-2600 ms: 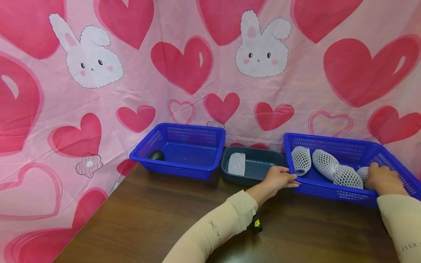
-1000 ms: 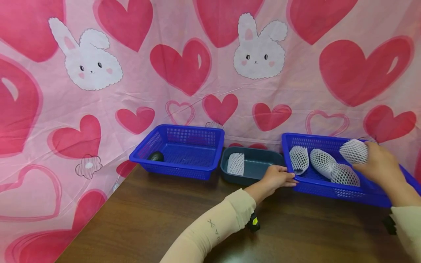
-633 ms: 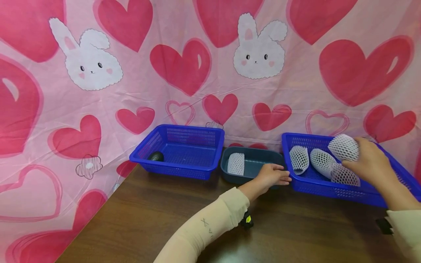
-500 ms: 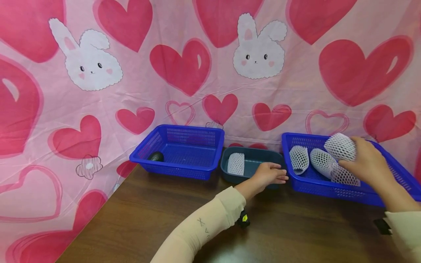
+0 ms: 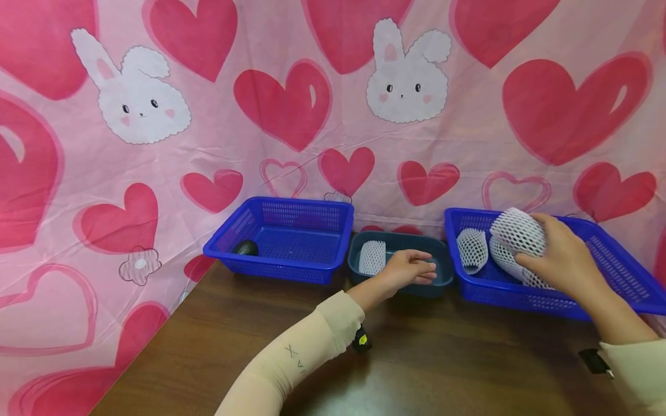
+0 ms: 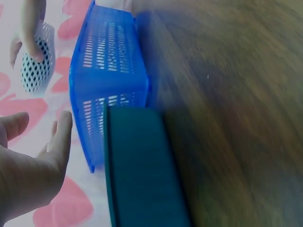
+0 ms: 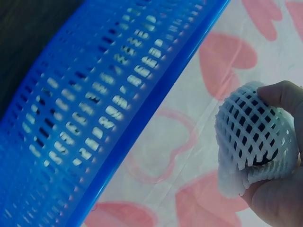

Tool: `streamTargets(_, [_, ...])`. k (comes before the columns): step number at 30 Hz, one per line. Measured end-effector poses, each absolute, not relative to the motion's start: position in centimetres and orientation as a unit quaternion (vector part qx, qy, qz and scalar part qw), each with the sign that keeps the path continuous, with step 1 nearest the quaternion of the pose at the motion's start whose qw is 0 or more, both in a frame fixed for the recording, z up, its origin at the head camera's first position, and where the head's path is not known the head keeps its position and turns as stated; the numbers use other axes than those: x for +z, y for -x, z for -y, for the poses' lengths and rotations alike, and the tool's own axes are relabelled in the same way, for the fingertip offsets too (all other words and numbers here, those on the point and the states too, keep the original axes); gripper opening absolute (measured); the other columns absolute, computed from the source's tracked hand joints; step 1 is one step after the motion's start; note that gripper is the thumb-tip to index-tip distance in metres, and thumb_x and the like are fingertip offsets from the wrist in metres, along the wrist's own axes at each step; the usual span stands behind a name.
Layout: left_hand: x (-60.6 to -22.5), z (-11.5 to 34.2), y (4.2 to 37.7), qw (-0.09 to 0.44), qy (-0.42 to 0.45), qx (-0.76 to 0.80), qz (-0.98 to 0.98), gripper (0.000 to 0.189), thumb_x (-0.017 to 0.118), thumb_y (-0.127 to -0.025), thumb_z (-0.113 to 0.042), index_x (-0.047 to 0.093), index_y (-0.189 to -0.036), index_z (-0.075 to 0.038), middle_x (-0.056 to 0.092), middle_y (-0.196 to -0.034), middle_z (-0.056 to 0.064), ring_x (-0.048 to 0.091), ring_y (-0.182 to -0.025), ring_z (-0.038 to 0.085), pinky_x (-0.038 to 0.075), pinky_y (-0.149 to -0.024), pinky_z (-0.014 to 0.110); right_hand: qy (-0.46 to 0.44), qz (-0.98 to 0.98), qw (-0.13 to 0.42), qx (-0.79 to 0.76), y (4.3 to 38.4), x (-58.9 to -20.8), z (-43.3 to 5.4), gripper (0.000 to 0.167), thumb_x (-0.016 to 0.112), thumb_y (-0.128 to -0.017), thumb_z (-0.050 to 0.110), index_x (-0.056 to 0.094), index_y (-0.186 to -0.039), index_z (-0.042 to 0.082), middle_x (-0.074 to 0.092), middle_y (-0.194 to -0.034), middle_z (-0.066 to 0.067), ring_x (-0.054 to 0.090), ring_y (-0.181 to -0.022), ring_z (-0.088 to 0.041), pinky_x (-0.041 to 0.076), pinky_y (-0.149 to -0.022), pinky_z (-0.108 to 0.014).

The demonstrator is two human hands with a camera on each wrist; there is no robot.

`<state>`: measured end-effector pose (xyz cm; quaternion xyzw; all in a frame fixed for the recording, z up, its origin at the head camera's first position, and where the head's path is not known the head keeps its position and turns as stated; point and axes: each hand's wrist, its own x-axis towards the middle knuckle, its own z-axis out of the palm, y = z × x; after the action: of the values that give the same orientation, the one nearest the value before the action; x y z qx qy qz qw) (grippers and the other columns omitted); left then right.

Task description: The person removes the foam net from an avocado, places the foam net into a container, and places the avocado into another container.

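Note:
My right hand (image 5: 564, 254) grips an avocado in a white foam net (image 5: 518, 232) and holds it up over the right blue basket (image 5: 520, 303). Dark skin shows through the mesh in the right wrist view, where thumb and fingers curl round the net (image 7: 251, 127). Below it in the basket lie several more netted pieces, one being the upright foam net (image 5: 472, 251) at the left end. My left hand (image 5: 408, 268) hovers over the dark green tray (image 5: 441, 260), fingers loosely extended, holding nothing. A white foam net (image 5: 372, 257) lies at the tray's left end.
A left blue basket (image 5: 291, 268) stands beyond the tray, with a bare dark avocado (image 5: 246, 248) in its left corner. All three containers line the back of the wooden table (image 5: 416, 358), against a pink heart-print cloth (image 5: 291, 34).
My right hand has lifted the netted avocado out of the right basket and carried it leftward. My left hand has let go of that basket's rim and moved left over the tray.

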<state>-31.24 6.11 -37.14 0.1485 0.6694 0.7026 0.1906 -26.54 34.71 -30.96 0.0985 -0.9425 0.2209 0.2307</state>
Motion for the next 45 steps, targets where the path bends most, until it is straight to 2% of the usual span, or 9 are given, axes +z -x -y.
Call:
streamTargets(4, [-36.9, -4.9, 31.3, 0.186, -0.178, 0.685, -0.681, 0.033, 0.064, -0.094, -0.008, 0.059, -0.123, 0.006, 0.068, -0.105, 0.018, 0.067, -0.099, 0.033, 0.055, -0.08, 0.036, -0.118, 0.935, 0.245, 0.226, 26.1, -31.0, -33.7, 0.083, 0.082, -0.073, 0.011, 0.035, -0.137, -0.012, 0.045, -0.121, -0.037, 0.044, -0.102, -0.053, 0.035, -0.082, -0.07])
streamTargets(7, [-36.8, -4.2, 31.2, 0.175, -0.191, 0.672, -0.694, 0.033, 0.064, -0.093, -0.007, 0.059, -0.123, 0.007, 0.067, -0.105, 0.021, 0.067, -0.099, 0.034, 0.055, -0.079, 0.035, -0.131, 0.932, 0.247, 0.231, 25.8, -31.1, -33.1, 0.082, 0.082, -0.072, 0.012, 0.036, -0.137, -0.01, 0.047, -0.12, -0.034, 0.047, -0.1, -0.051, 0.037, -0.08, -0.068])
streamTargets(12, [-36.5, -3.0, 31.0, 0.166, -0.201, 0.655, -0.709, 0.031, 0.065, -0.093, -0.007, 0.061, -0.121, 0.006, 0.068, -0.098, 0.014, 0.068, -0.097, 0.031, 0.055, -0.078, 0.034, -0.159, 0.922, 0.26, 0.239, 25.5, -31.4, -32.1, 0.082, 0.084, -0.07, 0.012, 0.04, -0.136, -0.007, 0.05, -0.118, -0.031, 0.05, -0.097, -0.047, 0.039, -0.076, -0.064])
streamTargets(18, [-36.2, -1.8, 30.7, 0.149, -0.213, 0.629, -0.733, 0.028, 0.065, -0.094, -0.009, 0.063, -0.119, 0.004, 0.069, -0.1, 0.011, 0.068, -0.095, 0.025, 0.055, -0.077, 0.031, -0.19, 0.909, 0.277, 0.249, 25.0, -31.9, -30.3, 0.081, 0.086, -0.066, 0.009, 0.044, -0.134, -0.004, 0.054, -0.116, -0.026, 0.054, -0.094, -0.042, 0.044, -0.073, -0.061])
streamTargets(24, [-36.6, -0.4, 30.5, 0.132, -0.238, 0.595, -0.756, 0.027, 0.064, -0.095, -0.013, 0.064, -0.118, 0.001, 0.068, -0.101, 0.007, 0.067, -0.096, 0.025, 0.054, -0.082, 0.035, -0.225, 0.901, 0.276, 0.246, 24.7, -32.6, -29.1, 0.081, 0.087, -0.064, 0.009, 0.046, -0.133, -0.002, 0.057, -0.114, -0.022, 0.056, -0.093, -0.037, 0.047, -0.072, -0.058])
streamTargets(30, [-36.8, 1.0, 30.3, 0.118, -0.261, 0.572, -0.769, 0.029, 0.064, -0.095, -0.015, 0.064, -0.12, 0.001, 0.067, -0.103, 0.005, 0.066, -0.095, 0.022, 0.054, -0.08, 0.029, -0.262, 0.89, 0.283, 0.244, 24.5, -33.4, -28.1, 0.084, 0.09, -0.06, 0.01, 0.049, -0.133, 0.001, 0.062, -0.109, -0.016, 0.058, -0.087, -0.029, 0.048, -0.067, -0.05])
streamTargets(35, [-36.9, 2.2, 30.0, 0.104, -0.269, 0.56, -0.777, 0.031, 0.065, -0.095, -0.016, 0.064, -0.119, 0.001, 0.066, -0.1, 0.003, 0.065, -0.091, 0.021, 0.054, -0.079, 0.027, -0.279, 0.887, 0.272, 0.248, 24.3, -34.1, -27.2, 0.082, 0.09, -0.06, 0.01, 0.05, -0.132, 0.003, 0.062, -0.111, -0.014, 0.059, -0.088, -0.026, 0.051, -0.069, -0.05])
streamTargets(40, [-37.5, 3.1, 29.7, 0.092, -0.275, 0.544, -0.787, 0.028, 0.067, -0.093, -0.015, 0.066, -0.116, 0.001, 0.067, -0.098, 0.004, 0.063, -0.084, 0.014, 0.054, -0.077, 0.027, -0.295, 0.887, 0.254, 0.249, 24.2, -34.8, -26.4, 0.083, 0.089, -0.061, 0.008, 0.049, -0.132, 0.003, 0.061, -0.114, -0.011, 0.059, -0.091, -0.021, 0.053, -0.072, -0.044])
streamTargets(45, [-37.9, 4.0, 29.3, 0.092, -0.273, 0.538, -0.792, 0.024, 0.067, -0.093, -0.016, 0.068, -0.114, -0.003, 0.067, -0.098, 0.003, 0.064, -0.085, 0.013, 0.054, -0.077, 0.027, -0.304, 0.889, 0.214, 0.266, 24.2, -35.6, -25.6, 0.081, 0.088, -0.064, 0.008, 0.047, -0.134, 0.007, 0.059, -0.117, -0.007, 0.058, -0.093, -0.018, 0.053, -0.075, -0.041])
